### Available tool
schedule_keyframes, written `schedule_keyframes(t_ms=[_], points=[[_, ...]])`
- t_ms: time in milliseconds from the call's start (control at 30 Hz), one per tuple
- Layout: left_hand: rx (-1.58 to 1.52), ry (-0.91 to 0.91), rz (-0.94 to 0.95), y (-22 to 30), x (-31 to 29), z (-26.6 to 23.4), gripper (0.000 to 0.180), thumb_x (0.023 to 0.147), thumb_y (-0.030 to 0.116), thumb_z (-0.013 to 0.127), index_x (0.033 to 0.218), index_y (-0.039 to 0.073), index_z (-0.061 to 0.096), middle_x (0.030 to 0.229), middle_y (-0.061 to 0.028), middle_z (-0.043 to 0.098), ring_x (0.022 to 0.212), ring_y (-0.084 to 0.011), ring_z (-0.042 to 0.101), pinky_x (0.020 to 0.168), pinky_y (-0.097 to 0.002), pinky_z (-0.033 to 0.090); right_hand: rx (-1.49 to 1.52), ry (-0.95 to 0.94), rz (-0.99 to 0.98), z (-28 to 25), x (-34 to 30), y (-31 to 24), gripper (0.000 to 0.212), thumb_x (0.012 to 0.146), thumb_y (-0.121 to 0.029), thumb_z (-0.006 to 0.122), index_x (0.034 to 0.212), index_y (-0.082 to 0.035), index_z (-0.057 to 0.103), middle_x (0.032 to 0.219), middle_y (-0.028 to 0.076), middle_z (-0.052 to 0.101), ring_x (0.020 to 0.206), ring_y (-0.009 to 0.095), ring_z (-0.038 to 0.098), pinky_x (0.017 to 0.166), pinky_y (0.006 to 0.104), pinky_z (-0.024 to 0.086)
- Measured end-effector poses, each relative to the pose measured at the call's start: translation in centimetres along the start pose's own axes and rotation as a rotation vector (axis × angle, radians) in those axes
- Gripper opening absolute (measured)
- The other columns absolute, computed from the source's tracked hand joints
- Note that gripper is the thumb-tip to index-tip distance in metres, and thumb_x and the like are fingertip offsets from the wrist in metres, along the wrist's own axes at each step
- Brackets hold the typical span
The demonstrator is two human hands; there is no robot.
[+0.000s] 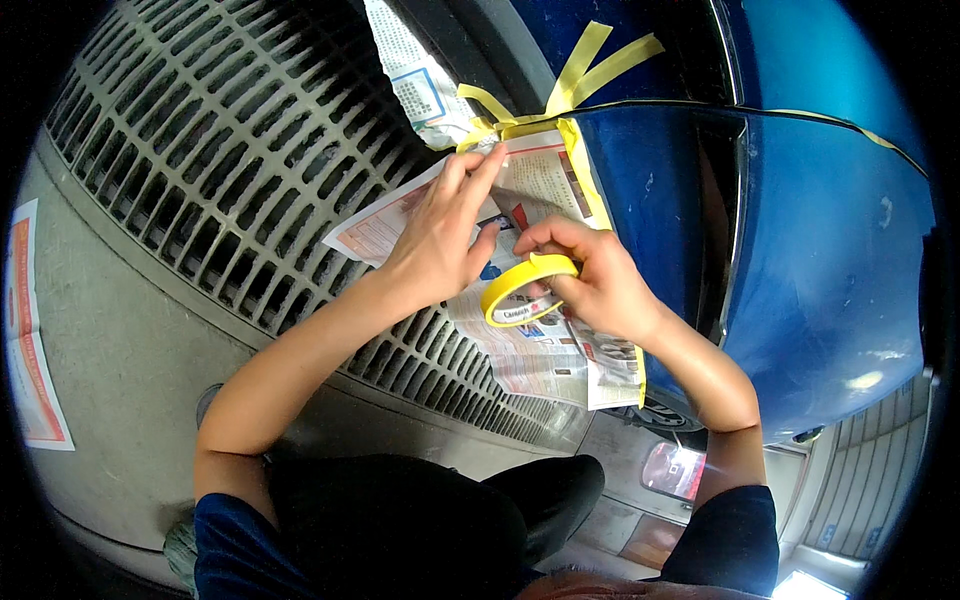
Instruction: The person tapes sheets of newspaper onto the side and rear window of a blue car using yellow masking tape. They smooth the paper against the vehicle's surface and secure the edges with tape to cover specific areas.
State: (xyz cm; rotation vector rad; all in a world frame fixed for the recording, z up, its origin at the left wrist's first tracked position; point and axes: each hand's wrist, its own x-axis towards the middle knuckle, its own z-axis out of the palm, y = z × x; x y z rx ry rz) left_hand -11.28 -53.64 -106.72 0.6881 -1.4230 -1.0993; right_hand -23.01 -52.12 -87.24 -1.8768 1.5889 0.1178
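Note:
Printed newspaper sheets (535, 370) hang along the edge of a blue car body (645, 190), fixed there by a yellow tape strip (590, 180). My left hand (440, 230) lies on the upper paper, its fingers stretched toward the taped corner. In my right hand (605, 280) is a roll of yellow masking tape (492, 298), gripped at its right side in front of the paper. Loose yellow tape ends (580, 75) stick up from the car panel above the corner. What lies behind the newspaper is hidden.
A slotted metal floor grate (240, 180) runs beneath and left of the paper. Another printed sheet (35, 340) lies on the floor at the far left. More paper (415, 90) covers the car near a dark curved part. A wheel (665, 412) shows below the car.

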Motion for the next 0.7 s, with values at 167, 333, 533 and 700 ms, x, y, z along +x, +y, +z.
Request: schedule_keyframes(t_ms=[167,333,533,700], points=[[-0.397,-0.08,-0.179,0.3,0.3,-0.7,0.075,0.089,-0.011,0.059,0.159,0.006,0.036,0.138,-0.0096,0.049,0.115,-0.021,0.059,0.099,-0.0353,0.05,0.433,-0.107,0.211,-0.6,-0.6,-0.8,0.023,0.097,0.0,0.058,0.12,0.0,0.06,0.095,0.002,0.065,0.085,0.005,0.059,0.075,0.0227,0.048],[-0.905,-0.044,-0.25,-0.3,-0.1,-1.5,0.048,0.096,0.004,0.064,0.142,-0.002,0.055,0.141,-0.0143,0.057,0.13,-0.0197,0.055,0.109,-0.0333,0.046,0.434,0.011,0.126,-0.4,-1.4,-1.7,0.04,0.098,-0.004,0.061,0.135,0.003,0.051,0.093,0.001,0.061,0.083,0.006,0.056,0.076,0.0232,0.047],[-0.874,-0.118,-0.387,-0.6,-1.3,-1.5,0.034,0.096,0.005,0.069,0.128,-0.005,0.065,0.121,-0.013,0.069,0.106,-0.017,0.069,0.095,-0.0295,0.057,-0.09,0.08,-0.101,0.7,-1.3,-2.7,0.038,0.095,-0.01,0.069,0.129,0.003,0.059,0.084,0.017,0.072,0.075,0.028,0.072,0.068,0.0378,0.053],[-1.234,-0.088,-0.466,0.3,-1.7,-2.0,0.044,0.099,0.009,0.065,0.14,-0.004,0.056,0.133,-0.0158,0.064,0.119,-0.0218,0.065,0.099,-0.0354,0.057,-0.279,0.021,-0.094,0.4,-0.9,-3.6,0.035,0.093,-0.015,0.072,0.125,-0.002,0.064,0.084,0.018,0.071,0.076,0.034,0.072,0.067,0.0418,0.054]])
